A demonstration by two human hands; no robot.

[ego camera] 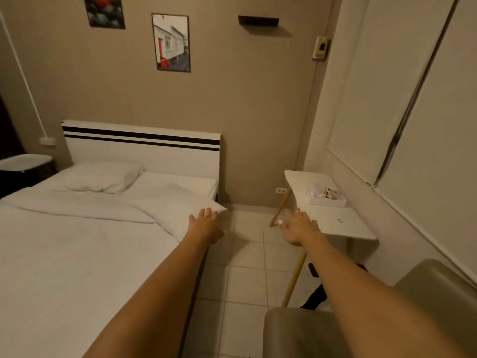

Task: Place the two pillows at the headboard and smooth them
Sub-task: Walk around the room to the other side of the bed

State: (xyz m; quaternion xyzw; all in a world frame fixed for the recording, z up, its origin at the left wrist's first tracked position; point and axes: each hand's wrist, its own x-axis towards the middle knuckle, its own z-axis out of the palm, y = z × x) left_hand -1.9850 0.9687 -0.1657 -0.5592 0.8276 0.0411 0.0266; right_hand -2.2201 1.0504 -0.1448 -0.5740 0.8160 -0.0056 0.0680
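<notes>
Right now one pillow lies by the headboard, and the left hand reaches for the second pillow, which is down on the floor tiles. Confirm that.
Not quite. The second pillow is on the bed, its corner jutting over the edge, not on the floor tiles. The head view shows it. The rest holds: one pillow lies by the headboard, and the left hand reaches for the second.

I am looking into a small bedroom: a white-sheeted bed with a white, black-striped headboard at eleven o'clock, framed prints on the beige wall, pale floor tiles, and a white wooden-legged worktop at two o'clock.
</notes>
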